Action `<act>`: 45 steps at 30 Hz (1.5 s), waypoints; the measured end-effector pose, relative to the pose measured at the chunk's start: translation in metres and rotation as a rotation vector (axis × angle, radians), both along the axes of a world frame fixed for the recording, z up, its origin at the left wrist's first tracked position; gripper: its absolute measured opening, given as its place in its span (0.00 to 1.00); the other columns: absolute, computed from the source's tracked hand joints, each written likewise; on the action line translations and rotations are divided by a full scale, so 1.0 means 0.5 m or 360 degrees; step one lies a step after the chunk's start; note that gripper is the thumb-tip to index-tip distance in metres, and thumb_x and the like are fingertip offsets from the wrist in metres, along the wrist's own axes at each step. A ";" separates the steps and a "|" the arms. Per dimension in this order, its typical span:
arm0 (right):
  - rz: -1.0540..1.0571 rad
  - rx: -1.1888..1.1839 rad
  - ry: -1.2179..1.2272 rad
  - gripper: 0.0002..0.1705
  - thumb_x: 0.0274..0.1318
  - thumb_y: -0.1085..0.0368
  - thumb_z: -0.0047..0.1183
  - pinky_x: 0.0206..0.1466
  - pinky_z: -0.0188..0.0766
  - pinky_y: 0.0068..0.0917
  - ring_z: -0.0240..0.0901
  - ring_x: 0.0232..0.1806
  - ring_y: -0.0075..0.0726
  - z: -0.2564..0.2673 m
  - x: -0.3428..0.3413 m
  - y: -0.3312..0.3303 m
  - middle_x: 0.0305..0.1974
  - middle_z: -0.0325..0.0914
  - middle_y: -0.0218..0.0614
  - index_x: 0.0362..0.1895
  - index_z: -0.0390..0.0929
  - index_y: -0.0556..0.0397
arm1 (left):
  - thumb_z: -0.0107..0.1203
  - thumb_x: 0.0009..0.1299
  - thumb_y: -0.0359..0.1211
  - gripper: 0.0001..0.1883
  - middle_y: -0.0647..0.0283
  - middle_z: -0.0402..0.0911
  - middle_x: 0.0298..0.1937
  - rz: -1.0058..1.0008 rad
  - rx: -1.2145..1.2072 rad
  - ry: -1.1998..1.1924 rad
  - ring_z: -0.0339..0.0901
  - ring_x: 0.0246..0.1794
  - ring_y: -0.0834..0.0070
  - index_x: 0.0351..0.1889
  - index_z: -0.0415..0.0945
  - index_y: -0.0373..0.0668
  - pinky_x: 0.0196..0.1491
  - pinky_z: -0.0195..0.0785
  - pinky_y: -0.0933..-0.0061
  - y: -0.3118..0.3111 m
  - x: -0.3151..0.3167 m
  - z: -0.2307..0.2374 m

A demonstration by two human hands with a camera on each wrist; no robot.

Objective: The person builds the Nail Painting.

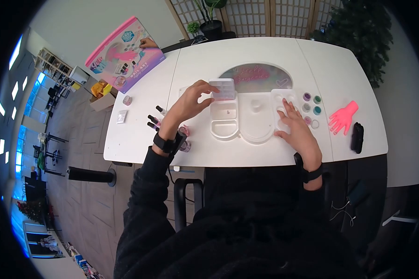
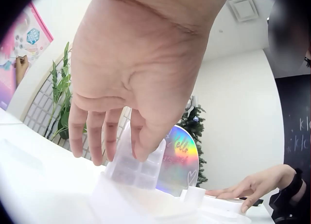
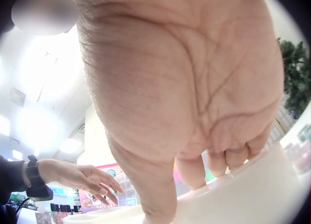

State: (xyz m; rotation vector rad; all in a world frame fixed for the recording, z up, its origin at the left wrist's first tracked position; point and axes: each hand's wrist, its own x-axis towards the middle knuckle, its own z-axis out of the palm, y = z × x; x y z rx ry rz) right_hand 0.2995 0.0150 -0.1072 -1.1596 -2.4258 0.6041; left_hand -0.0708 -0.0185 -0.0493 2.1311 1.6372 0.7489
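Note:
My left hand (image 1: 189,101) pinches the left edge of a clear compartment tray (image 1: 223,85) between thumb and index finger; the other fingers hang loose. The tray stands tilted at the back of the left compartments of a white plastic nail station (image 1: 255,122). In the left wrist view the thumb covers part of the clear tray (image 2: 136,178). My right hand (image 1: 299,129) rests with spread fingers on the station's right-hand section (image 1: 278,96), partly hiding it. An oval iridescent panel (image 1: 251,76) with pink lettering rises behind the station.
Small glitter pots (image 1: 317,110) and a pink model hand (image 1: 343,117) lie on the right, beside a black case (image 1: 357,138). Nail polish bottles (image 1: 153,122) are by my left forearm. A nail art box (image 1: 125,53) stands at the back left.

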 end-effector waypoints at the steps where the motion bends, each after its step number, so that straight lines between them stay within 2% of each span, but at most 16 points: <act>1: -0.0001 0.0009 0.0005 0.38 0.54 0.65 0.73 0.87 0.49 0.44 0.46 0.86 0.53 -0.001 0.001 0.000 0.84 0.52 0.46 0.69 0.76 0.62 | 0.64 0.71 0.25 0.16 0.56 0.82 0.55 0.0002 -0.0007 0.0003 0.84 0.56 0.60 0.57 0.85 0.44 0.56 0.79 0.62 -0.002 0.000 -0.003; 10: 0.0018 0.0020 0.0035 0.39 0.53 0.65 0.73 0.87 0.48 0.45 0.47 0.86 0.53 0.000 0.003 -0.001 0.84 0.52 0.49 0.69 0.76 0.62 | 0.64 0.69 0.25 0.18 0.56 0.82 0.54 0.0002 -0.0020 0.0025 0.82 0.56 0.59 0.57 0.84 0.44 0.57 0.78 0.62 -0.009 0.005 -0.010; 13: 0.0016 0.0021 0.0024 0.39 0.53 0.65 0.73 0.87 0.48 0.45 0.47 0.86 0.53 0.001 0.002 -0.001 0.84 0.52 0.49 0.69 0.75 0.62 | 0.63 0.72 0.25 0.19 0.60 0.80 0.59 -0.0022 -0.0070 0.0120 0.82 0.59 0.62 0.61 0.83 0.46 0.59 0.80 0.58 -0.015 0.002 -0.001; 15: 0.0010 0.0032 0.0010 0.39 0.53 0.65 0.73 0.87 0.48 0.45 0.47 0.86 0.53 -0.002 0.002 0.001 0.84 0.52 0.49 0.70 0.75 0.62 | 0.63 0.70 0.25 0.19 0.57 0.82 0.57 0.0054 0.0053 0.0094 0.82 0.57 0.58 0.59 0.83 0.44 0.58 0.78 0.59 -0.023 0.007 0.013; 18: 0.0019 0.0030 0.0015 0.40 0.53 0.65 0.73 0.87 0.48 0.45 0.46 0.86 0.53 -0.004 0.003 0.002 0.84 0.52 0.49 0.70 0.75 0.62 | 0.63 0.71 0.25 0.19 0.56 0.82 0.59 0.0107 -0.0009 -0.0009 0.83 0.57 0.58 0.60 0.82 0.44 0.58 0.79 0.59 -0.028 0.007 0.028; 21: 0.0001 -0.0002 -0.0009 0.39 0.53 0.65 0.73 0.87 0.48 0.45 0.47 0.86 0.53 0.001 -0.001 0.001 0.84 0.52 0.49 0.69 0.76 0.62 | 0.62 0.72 0.26 0.18 0.56 0.81 0.60 0.0121 0.0023 0.0064 0.85 0.56 0.60 0.60 0.81 0.43 0.56 0.79 0.60 -0.028 0.003 0.027; 24: -0.0014 0.0001 0.0010 0.38 0.53 0.65 0.73 0.87 0.49 0.45 0.47 0.86 0.53 0.000 0.000 0.000 0.84 0.52 0.48 0.68 0.77 0.62 | 0.62 0.72 0.27 0.17 0.56 0.82 0.60 0.0163 -0.0002 -0.0077 0.85 0.55 0.61 0.59 0.81 0.42 0.55 0.79 0.60 -0.025 0.002 0.015; 28: 0.0005 0.0032 0.0027 0.38 0.53 0.65 0.73 0.87 0.49 0.45 0.46 0.86 0.54 0.000 0.002 -0.001 0.84 0.53 0.47 0.68 0.77 0.62 | 0.63 0.72 0.28 0.18 0.56 0.82 0.59 0.0178 0.0005 -0.0064 0.85 0.56 0.61 0.60 0.80 0.42 0.55 0.79 0.59 -0.029 0.007 0.017; 30: 0.0006 0.0029 0.0037 0.38 0.53 0.65 0.73 0.87 0.49 0.45 0.46 0.86 0.54 -0.001 0.002 0.000 0.84 0.53 0.47 0.68 0.77 0.62 | 0.65 0.73 0.29 0.19 0.56 0.84 0.57 0.0148 0.0061 0.0182 0.87 0.53 0.62 0.62 0.79 0.42 0.53 0.80 0.61 -0.031 -0.002 0.023; 33: 0.0005 0.0020 0.0031 0.38 0.53 0.65 0.73 0.87 0.48 0.45 0.46 0.86 0.54 -0.002 0.002 0.000 0.84 0.53 0.47 0.68 0.77 0.62 | 0.65 0.72 0.29 0.20 0.55 0.86 0.55 0.0273 0.0079 -0.0076 0.89 0.50 0.63 0.62 0.79 0.40 0.51 0.81 0.62 -0.037 -0.026 0.037; 34: -0.0004 0.0024 0.0017 0.38 0.53 0.65 0.73 0.87 0.48 0.45 0.46 0.86 0.54 -0.003 0.001 0.000 0.84 0.53 0.47 0.69 0.77 0.62 | 0.65 0.73 0.28 0.20 0.54 0.87 0.53 0.0249 0.0110 -0.0060 0.89 0.47 0.63 0.62 0.78 0.38 0.49 0.82 0.64 -0.039 -0.026 0.033; 35: -0.0013 0.0028 0.0002 0.38 0.53 0.64 0.73 0.87 0.48 0.45 0.46 0.86 0.54 -0.003 0.001 0.000 0.84 0.52 0.47 0.69 0.77 0.62 | 0.64 0.72 0.26 0.21 0.52 0.87 0.52 0.0358 0.0106 -0.0135 0.89 0.47 0.62 0.63 0.78 0.37 0.49 0.83 0.65 -0.038 -0.050 0.047; 37: -0.0015 0.0010 -0.0003 0.38 0.53 0.64 0.73 0.87 0.48 0.45 0.46 0.86 0.53 0.001 0.001 -0.002 0.84 0.52 0.47 0.69 0.77 0.62 | 0.62 0.75 0.25 0.22 0.55 0.86 0.52 0.0396 0.0128 0.0006 0.87 0.47 0.68 0.67 0.76 0.37 0.48 0.83 0.68 -0.036 -0.095 0.047; 41: -0.0012 0.0014 0.0002 0.39 0.53 0.64 0.73 0.87 0.48 0.44 0.47 0.86 0.53 -0.004 0.001 0.002 0.84 0.52 0.47 0.69 0.77 0.62 | 0.62 0.74 0.25 0.15 0.53 0.87 0.53 0.0404 0.0193 0.0157 0.87 0.49 0.66 0.58 0.82 0.34 0.52 0.83 0.67 -0.051 -0.147 0.052; 42: -0.0010 0.0012 0.0004 0.39 0.53 0.64 0.73 0.87 0.48 0.44 0.47 0.86 0.53 -0.005 0.002 0.002 0.84 0.52 0.47 0.69 0.77 0.62 | 0.64 0.71 0.25 0.12 0.50 0.87 0.50 0.0458 0.0189 0.0097 0.87 0.49 0.60 0.52 0.85 0.34 0.51 0.83 0.66 -0.055 -0.152 0.048; 45: 0.0007 0.0029 0.0013 0.39 0.53 0.64 0.73 0.87 0.48 0.44 0.47 0.86 0.54 -0.006 0.002 0.004 0.84 0.52 0.47 0.69 0.77 0.62 | 0.64 0.71 0.26 0.13 0.50 0.87 0.50 0.0444 0.0179 0.0220 0.88 0.47 0.60 0.53 0.85 0.33 0.49 0.83 0.66 -0.078 -0.167 0.045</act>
